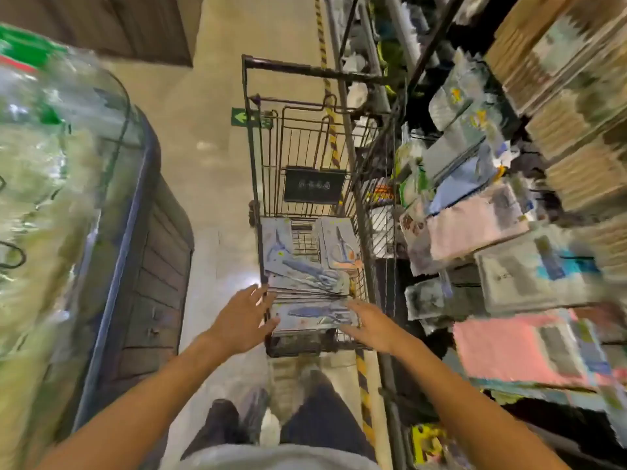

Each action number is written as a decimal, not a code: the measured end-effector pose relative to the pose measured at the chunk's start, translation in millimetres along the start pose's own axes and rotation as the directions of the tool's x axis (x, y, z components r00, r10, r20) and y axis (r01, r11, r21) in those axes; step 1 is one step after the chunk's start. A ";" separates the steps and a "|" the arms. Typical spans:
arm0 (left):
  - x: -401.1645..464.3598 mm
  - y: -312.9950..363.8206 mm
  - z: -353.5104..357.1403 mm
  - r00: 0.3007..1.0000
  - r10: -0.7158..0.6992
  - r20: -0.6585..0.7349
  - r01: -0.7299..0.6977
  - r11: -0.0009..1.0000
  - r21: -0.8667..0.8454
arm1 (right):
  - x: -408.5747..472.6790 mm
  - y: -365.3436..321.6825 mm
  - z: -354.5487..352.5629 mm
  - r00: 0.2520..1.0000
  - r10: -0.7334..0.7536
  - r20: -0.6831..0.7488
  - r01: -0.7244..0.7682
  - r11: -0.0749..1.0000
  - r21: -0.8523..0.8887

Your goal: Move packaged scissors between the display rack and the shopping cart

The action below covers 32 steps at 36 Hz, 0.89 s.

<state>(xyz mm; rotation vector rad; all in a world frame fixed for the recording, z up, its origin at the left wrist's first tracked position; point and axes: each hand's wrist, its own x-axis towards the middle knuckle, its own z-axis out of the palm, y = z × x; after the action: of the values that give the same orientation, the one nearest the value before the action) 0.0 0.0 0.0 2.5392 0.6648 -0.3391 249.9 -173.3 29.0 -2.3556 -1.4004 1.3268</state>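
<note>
Flat carded scissors packs [314, 313], blue-handled blades under clear plastic, lie stacked at the near end of the shopping cart [252, 171]. Left hand [242, 320] and right hand [371, 322] flank the nearest pack with fingers spread, touching its side edges. More packs [339, 245] lean farther in; the far basket stands open. The display rack [492, 232] crowds the cart's right rim.
</note>
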 end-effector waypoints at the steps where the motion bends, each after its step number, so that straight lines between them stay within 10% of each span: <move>1: 8.4 0.9 4.7 1.000 -0.009 -0.024 0.009 0.999 -0.034 | 14.5 5.9 -1.8 1.000 -0.021 -0.003 0.021 1.000 0.015; 12: 114.5 25.6 54.8 0.953 -0.265 0.143 0.284 0.949 -0.133 | 154.4 68.2 -30.8 0.947 0.102 0.305 -0.093 0.995 -0.044; 32: 200.1 -40.0 216.1 0.802 -0.504 0.321 0.596 0.715 -0.365 | 352.9 128.7 53.6 0.991 -0.137 -0.001 0.137 0.985 -0.102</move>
<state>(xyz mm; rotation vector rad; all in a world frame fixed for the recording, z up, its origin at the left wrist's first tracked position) 125.5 -2.7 -269.4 1.7860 1.2645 -0.5596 367.7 0.9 -286.9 -2.2742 -1.6319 1.2365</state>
